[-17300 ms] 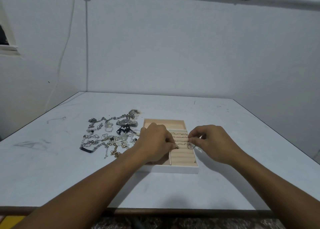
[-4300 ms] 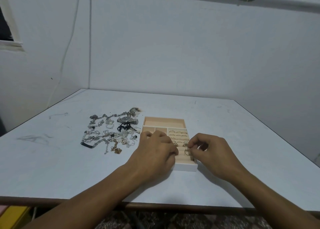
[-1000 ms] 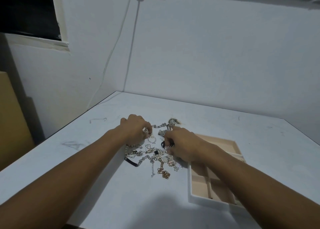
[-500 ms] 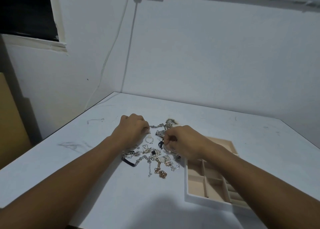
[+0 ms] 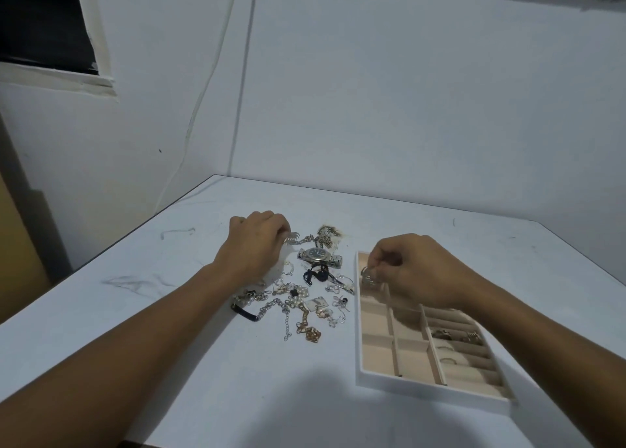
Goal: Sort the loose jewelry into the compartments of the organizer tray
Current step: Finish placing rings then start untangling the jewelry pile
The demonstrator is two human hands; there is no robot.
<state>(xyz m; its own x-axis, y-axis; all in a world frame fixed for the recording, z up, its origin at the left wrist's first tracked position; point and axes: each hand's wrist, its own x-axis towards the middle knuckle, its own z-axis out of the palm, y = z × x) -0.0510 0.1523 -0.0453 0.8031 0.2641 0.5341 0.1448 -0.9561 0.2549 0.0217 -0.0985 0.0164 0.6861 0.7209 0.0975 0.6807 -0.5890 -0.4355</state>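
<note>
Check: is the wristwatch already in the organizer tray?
No, the wristwatch lies on the table in the loose pile, left of the organizer tray.

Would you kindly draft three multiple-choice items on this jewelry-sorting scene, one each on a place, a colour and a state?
1. Where does the wristwatch lie?
A. In the tray
B. On the table, in the loose pile
C. On a wrist

2. What colour lines the organizer tray's compartments?
A. Pale peach
B. Dark green
C. Red

3. What is the right hand doing?
A. Resting flat on the table
B. Pinching a small silvery piece over the tray's far end
C. Lifting the tray

Answers:
1 B: the wristwatch lies on the table among the chains, left of the organizer tray.
2 A: the lining is pale peach inside a white rim.
3 B: the right hand has its grip closed on a small silvery piece above the tray's far compartment, while the left hand stays at the pile.
</note>
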